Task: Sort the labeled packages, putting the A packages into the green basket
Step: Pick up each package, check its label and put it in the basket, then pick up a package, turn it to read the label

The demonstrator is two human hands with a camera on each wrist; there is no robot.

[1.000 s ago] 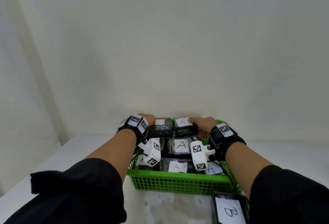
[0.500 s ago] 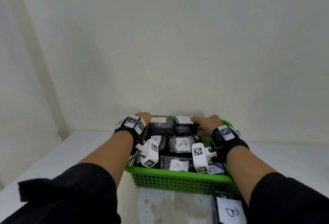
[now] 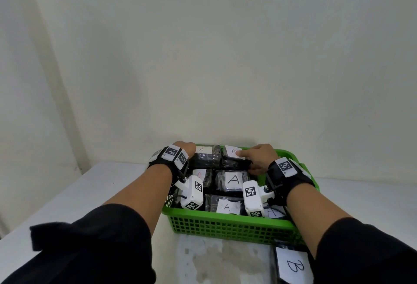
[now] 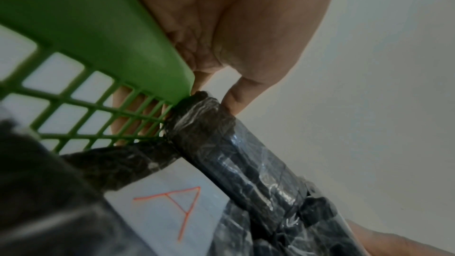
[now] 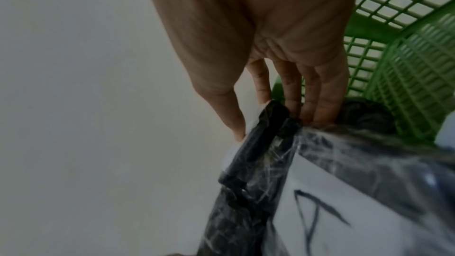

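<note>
The green basket (image 3: pixel 225 227) stands on the table and holds several black wrapped packages with white A labels. My left hand (image 3: pixel 185 148) is at its far-left corner. In the left wrist view the hand (image 4: pixel 187 104) straddles the basket rim (image 4: pixel 110 32), with fingers curled down outside the mesh and the thumb touching the end of a black package (image 4: pixel 246 163). My right hand (image 3: pixel 248 159) pinches the far-right A package (image 3: pixel 234 163), thumb on its label and fingers under its edge. The right wrist view shows that hand (image 5: pixel 267 122) gripping the package (image 5: pixel 258 163).
A black package labelled B (image 3: pixel 291 265) lies on the white table (image 3: pixel 67 193) just in front of the basket's right corner. A pale wall rises close behind the basket. My black sleeves fill the lower corners.
The far-left package has tipped so that its A label faces up. Both hands stay at the far end of the basket and have barely moved.
</note>
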